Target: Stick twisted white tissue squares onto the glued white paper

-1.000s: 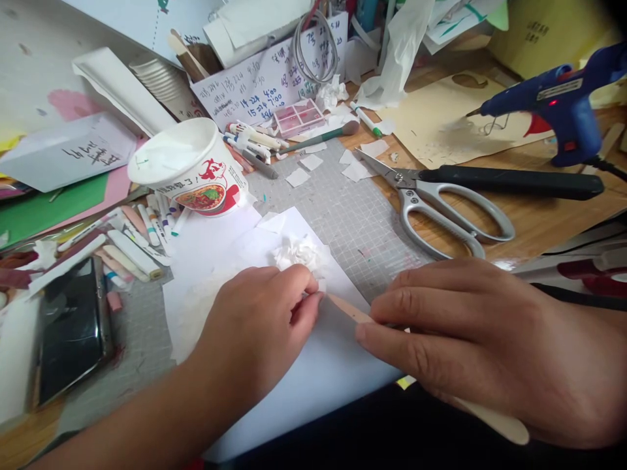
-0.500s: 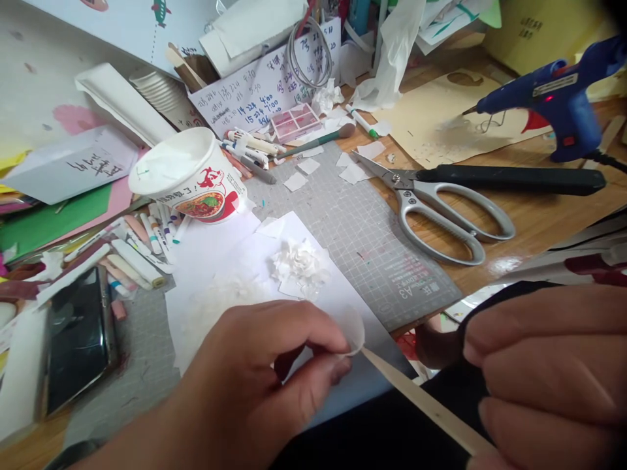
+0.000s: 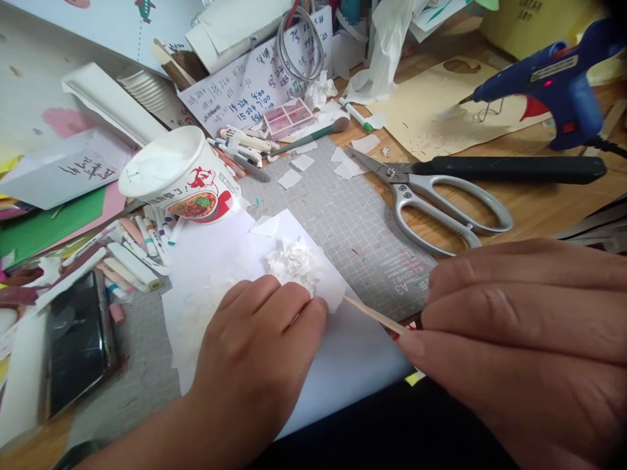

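My left hand (image 3: 267, 343) is closed over the white sheet, pinching a thin white paper petal (image 3: 331, 292) between thumb and fingers. Just beyond it sits a ruffled white paper flower (image 3: 294, 260), its near side partly covered by my fingers. My right hand (image 3: 524, 326) grips a thin wooden stick (image 3: 377, 314), whose tip touches or nearly touches the petal's right edge. More pale petals (image 3: 200, 310) lie in a pile left of my left hand, on the white paper (image 3: 337, 372).
Silver-handled scissors (image 3: 435, 202) lie right of the grey cutting mat (image 3: 337, 196). A blue glue gun (image 3: 548, 91) stands behind them, its red light lit. A paper bowl (image 3: 183, 176), markers (image 3: 132, 261) and a phone (image 3: 78, 339) are on the left.
Both hands have moved forward, and the left has turned knuckles up, bringing the petal up against the flower. My right hand has come closer to the left with the stick.
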### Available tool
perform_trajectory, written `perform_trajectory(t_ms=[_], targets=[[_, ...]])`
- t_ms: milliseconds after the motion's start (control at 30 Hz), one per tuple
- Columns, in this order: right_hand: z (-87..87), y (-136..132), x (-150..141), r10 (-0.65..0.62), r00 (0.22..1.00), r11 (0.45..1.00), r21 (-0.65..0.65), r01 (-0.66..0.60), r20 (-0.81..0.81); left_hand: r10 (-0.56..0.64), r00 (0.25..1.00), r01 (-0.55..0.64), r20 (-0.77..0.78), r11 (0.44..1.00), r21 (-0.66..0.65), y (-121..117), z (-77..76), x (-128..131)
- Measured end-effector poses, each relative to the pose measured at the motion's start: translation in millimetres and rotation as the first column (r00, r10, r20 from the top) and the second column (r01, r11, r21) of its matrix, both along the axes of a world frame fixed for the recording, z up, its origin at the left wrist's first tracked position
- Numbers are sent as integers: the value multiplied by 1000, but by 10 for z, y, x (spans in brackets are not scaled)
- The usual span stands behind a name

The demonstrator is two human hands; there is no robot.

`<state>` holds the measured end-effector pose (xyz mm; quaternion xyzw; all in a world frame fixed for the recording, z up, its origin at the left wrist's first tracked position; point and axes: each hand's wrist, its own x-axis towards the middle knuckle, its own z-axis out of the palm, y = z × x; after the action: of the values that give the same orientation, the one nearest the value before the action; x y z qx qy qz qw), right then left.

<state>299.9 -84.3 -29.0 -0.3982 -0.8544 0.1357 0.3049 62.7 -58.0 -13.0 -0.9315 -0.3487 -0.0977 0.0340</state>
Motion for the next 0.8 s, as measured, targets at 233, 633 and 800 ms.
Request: perform_trajectory(t_ms=[233,633,800], targets=[[199,117,14,249,968,967,51,-249,-7,-77,997,76,9,992,98,-15,-17,-39],[91,53,-47,164,981,971,158,-179,101,-128,989,118,76,985,128,54,-28,-91],[61,78,-42,230,967,965,100,-241,115,-128,986,117,111,988,100,32,-45,-124]])
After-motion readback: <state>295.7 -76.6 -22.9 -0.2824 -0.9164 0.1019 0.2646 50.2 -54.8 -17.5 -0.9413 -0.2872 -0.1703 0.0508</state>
